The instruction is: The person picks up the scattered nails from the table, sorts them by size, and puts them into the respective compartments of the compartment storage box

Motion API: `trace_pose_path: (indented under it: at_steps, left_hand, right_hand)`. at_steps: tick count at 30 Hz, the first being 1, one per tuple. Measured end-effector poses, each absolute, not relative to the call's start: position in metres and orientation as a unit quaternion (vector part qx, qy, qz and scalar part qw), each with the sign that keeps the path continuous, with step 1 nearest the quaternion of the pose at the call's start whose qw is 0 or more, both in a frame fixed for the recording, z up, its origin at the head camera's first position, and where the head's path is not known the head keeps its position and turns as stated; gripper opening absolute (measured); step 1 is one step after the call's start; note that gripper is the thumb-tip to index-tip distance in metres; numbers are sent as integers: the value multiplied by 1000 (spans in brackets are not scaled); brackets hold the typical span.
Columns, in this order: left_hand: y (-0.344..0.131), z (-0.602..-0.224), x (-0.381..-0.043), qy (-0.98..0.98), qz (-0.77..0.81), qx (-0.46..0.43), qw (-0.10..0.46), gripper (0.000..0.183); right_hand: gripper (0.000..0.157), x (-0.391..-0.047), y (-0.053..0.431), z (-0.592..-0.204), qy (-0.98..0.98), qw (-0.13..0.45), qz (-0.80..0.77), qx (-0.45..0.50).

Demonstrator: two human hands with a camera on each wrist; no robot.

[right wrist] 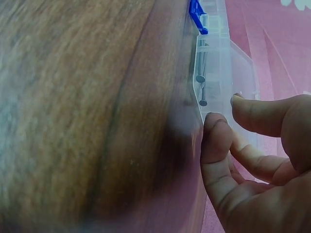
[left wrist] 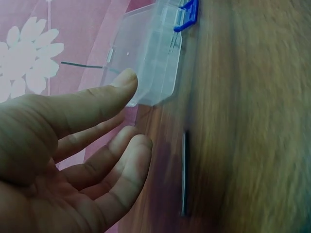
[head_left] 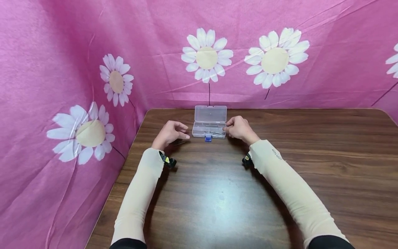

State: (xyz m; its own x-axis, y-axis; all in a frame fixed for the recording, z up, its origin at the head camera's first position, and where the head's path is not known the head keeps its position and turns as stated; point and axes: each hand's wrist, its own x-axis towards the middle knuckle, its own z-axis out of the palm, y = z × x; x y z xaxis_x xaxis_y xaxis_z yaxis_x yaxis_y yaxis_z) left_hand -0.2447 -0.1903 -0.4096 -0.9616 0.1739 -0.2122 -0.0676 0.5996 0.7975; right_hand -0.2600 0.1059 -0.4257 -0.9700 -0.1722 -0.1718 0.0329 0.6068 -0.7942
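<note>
A clear plastic compartment box [head_left: 209,129] with a blue latch [head_left: 208,138] stands at the back of the table, its lid [head_left: 210,113] raised. Several nails [right wrist: 202,77] lie inside it. At the box's right end, my right hand [head_left: 239,128] grips the end wall, thumb at the rim and curled index finger outside. My left hand [head_left: 172,133] is to the left of the box, holding nothing, with thumb and fingers apart. One dark nail [left wrist: 184,172] lies on the table just below the left hand.
The brown wood-grain table [head_left: 224,193] reaches to a pink curtain [head_left: 161,69] with daisies close behind the box. The curtain also runs along the table's left side. A dark wrist camera [head_left: 169,162] is strapped on my left sleeve, another [head_left: 247,161] on the right.
</note>
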Motion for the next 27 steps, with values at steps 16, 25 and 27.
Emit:
trace_pose_path:
  at_steps: [16, 25, 27]
  left_hand:
    - [-220, -416, -225, 905, 404, 21, 131, 35]
    - [-223, -419, -218, 926, 351, 16, 138, 23]
    - [-223, -420, -218, 932, 339, 17, 130, 20]
  right_hand:
    - [21, -261, 106, -425, 881, 126, -454, -34]
    - [21, -260, 106, -425, 878, 132, -459, -29]
    - [22, -260, 106, -425, 877, 131, -462, -28]
